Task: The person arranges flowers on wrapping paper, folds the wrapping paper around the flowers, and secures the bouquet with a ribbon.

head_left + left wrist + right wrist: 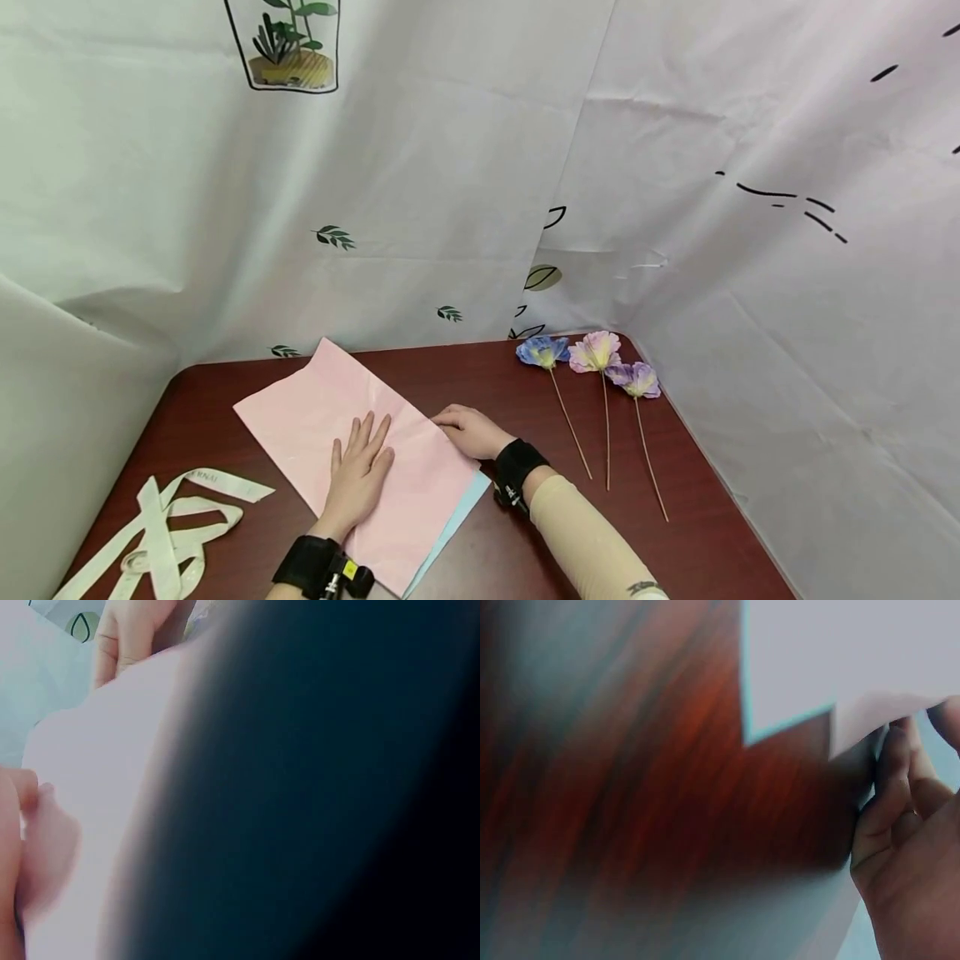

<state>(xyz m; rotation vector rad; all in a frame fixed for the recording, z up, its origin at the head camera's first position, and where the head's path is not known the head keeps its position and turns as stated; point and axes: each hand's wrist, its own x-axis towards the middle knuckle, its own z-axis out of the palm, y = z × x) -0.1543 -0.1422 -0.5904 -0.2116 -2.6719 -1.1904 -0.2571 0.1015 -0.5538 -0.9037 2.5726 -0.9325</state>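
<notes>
A pink sheet of wrapping paper (315, 408) lies at an angle on the table, with a light blue sheet (454, 518) showing beneath its lower right edge. My left hand (356, 483) rests flat on the pink paper, fingers spread. At the paper's right edge, my right hand (474, 432) pinches the pink sheet. The right wrist view shows the curled fingers of that hand (907, 825) at the slightly lifted edge; their tips are partly hidden. A dark blur covers much of the left wrist view.
Three artificial flowers, blue (543, 352), pink (595, 351) and purple (637, 379), lie at the right on thin stems. A loosely looped cream ribbon (157, 533) lies at the left. White printed curtains (420, 167) enclose the dark red table (517, 400).
</notes>
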